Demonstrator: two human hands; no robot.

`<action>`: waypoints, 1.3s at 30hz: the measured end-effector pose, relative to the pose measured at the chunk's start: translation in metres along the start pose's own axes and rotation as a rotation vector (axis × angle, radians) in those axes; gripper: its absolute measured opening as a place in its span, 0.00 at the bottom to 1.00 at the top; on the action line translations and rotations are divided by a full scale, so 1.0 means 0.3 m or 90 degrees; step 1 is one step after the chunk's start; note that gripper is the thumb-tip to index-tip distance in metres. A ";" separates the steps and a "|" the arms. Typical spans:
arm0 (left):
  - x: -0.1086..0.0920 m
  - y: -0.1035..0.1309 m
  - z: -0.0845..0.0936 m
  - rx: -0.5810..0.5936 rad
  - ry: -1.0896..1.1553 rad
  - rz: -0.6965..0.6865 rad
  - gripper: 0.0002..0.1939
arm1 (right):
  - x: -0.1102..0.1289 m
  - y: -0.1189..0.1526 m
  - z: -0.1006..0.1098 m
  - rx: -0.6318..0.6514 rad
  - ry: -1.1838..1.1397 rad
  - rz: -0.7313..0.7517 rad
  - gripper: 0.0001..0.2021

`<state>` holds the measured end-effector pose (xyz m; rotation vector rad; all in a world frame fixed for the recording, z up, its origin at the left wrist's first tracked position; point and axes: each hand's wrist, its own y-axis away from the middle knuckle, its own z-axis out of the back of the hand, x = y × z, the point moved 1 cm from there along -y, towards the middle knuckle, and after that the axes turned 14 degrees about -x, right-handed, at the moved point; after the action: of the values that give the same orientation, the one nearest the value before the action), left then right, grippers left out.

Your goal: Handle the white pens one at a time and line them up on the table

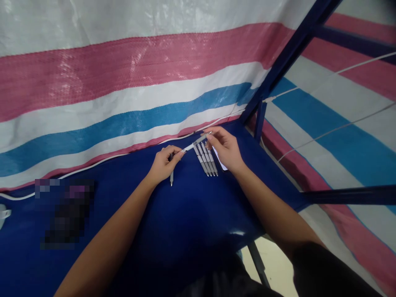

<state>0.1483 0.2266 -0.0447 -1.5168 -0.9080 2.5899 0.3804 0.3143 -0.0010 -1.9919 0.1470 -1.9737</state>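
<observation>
A white and grey pen (198, 141) is stretched between my two hands, above the blue table. My left hand (164, 162) pinches its lower left end, and my right hand (226, 147) grips the upper right end near the metal tip. Just below it, a row of several similar pens (207, 160) lies side by side with tips toward me. Another pen (171, 178) lies partly hidden under my left hand. A phone-like object with a bright face (220, 160) rests beside the row, partly covered by my right hand.
The blue table (185, 222) runs up to a striped sheet (130, 119) with a white cable (102, 160) along its foot. A pixelated dark object (68, 214) lies at the left. A blue metal frame (278, 57) stands at the right.
</observation>
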 end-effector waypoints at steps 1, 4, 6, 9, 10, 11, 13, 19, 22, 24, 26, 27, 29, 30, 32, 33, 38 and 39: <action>0.002 0.000 0.001 -0.001 0.002 0.007 0.13 | -0.003 0.002 -0.002 0.024 0.007 -0.006 0.18; 0.006 0.001 0.005 -0.002 0.013 0.032 0.13 | -0.011 0.004 -0.001 0.050 0.028 -0.015 0.18; 0.004 0.002 0.007 -0.004 0.015 0.035 0.13 | -0.012 0.004 0.006 0.032 0.076 0.004 0.19; -0.005 0.001 0.008 -0.023 0.018 0.032 0.12 | -0.014 0.006 0.017 0.042 0.192 0.026 0.27; -0.007 0.000 0.008 -0.033 0.026 0.042 0.12 | -0.015 0.006 0.019 0.062 0.224 0.020 0.30; -0.008 -0.001 0.009 -0.042 0.037 0.059 0.12 | -0.017 0.007 0.020 0.084 0.245 0.008 0.32; -0.004 -0.004 0.011 -0.055 0.068 0.104 0.11 | -0.020 0.010 0.019 0.114 0.249 -0.020 0.33; 0.027 -0.015 0.026 -0.088 0.146 0.195 0.08 | 0.004 0.038 -0.009 0.141 0.175 0.017 0.27; 0.033 -0.018 0.031 -0.089 0.194 0.212 0.09 | 0.008 0.047 -0.014 0.152 0.209 -0.020 0.35; 0.032 -0.020 0.032 -0.092 0.210 0.215 0.09 | 0.000 0.046 -0.011 0.174 0.226 -0.078 0.38; 0.030 -0.022 0.033 -0.095 0.209 0.221 0.09 | -0.007 0.041 -0.008 0.176 0.206 -0.086 0.33; 0.030 -0.023 0.033 -0.095 0.207 0.226 0.09 | -0.008 0.040 -0.007 0.168 0.185 -0.069 0.29; 0.030 -0.026 0.035 -0.091 0.209 0.239 0.09 | -0.002 0.045 -0.010 0.153 0.156 -0.031 0.24; 0.031 -0.027 0.036 -0.085 0.215 0.247 0.09 | 0.002 0.050 -0.013 0.150 0.158 -0.023 0.24; 0.032 -0.030 0.037 -0.076 0.231 0.261 0.09 | 0.014 0.066 -0.023 0.143 0.186 -0.027 0.27; 0.033 -0.032 0.038 -0.078 0.239 0.268 0.10 | 0.020 0.075 -0.028 0.136 0.202 -0.030 0.29; 0.041 -0.036 0.040 -0.128 0.263 0.276 0.12 | 0.030 0.099 -0.045 0.170 0.235 0.020 0.19; 0.042 -0.035 0.039 -0.125 0.264 0.270 0.13 | 0.028 0.099 -0.045 0.186 0.254 0.020 0.20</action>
<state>0.1293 0.2334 -0.0453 -2.4147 -0.8884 2.3100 0.3720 0.2817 -0.0022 -1.3971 -0.0177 -2.2037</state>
